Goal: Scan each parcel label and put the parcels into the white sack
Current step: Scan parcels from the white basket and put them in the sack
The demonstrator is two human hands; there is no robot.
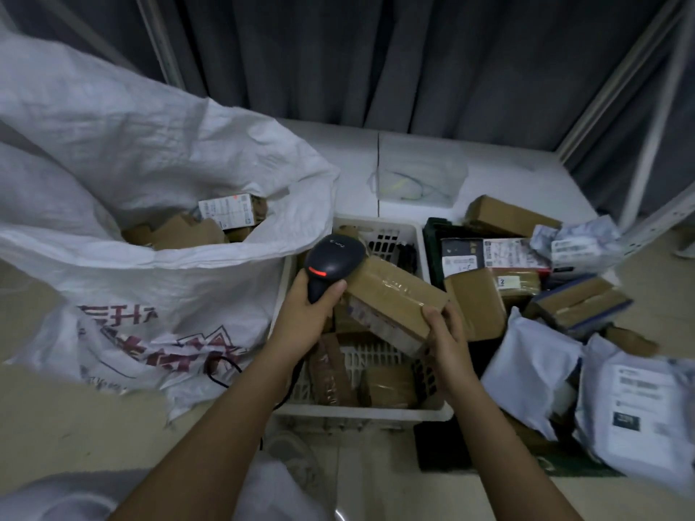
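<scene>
Dark curtains hang behind the pale floor where I work, and my left grip [314,310] is clenched round the black scanner [331,263], while my right grip [445,334] grasps the near end of a taped brown parcel [395,295] held over the white basket [380,411]. Outward to the left, the white sack [150,280] already holds a few boxes, so some work is done. I judge most is left: the basket, the dark crate [432,238] and grey mailers [620,400] at right are still loaded.
</scene>
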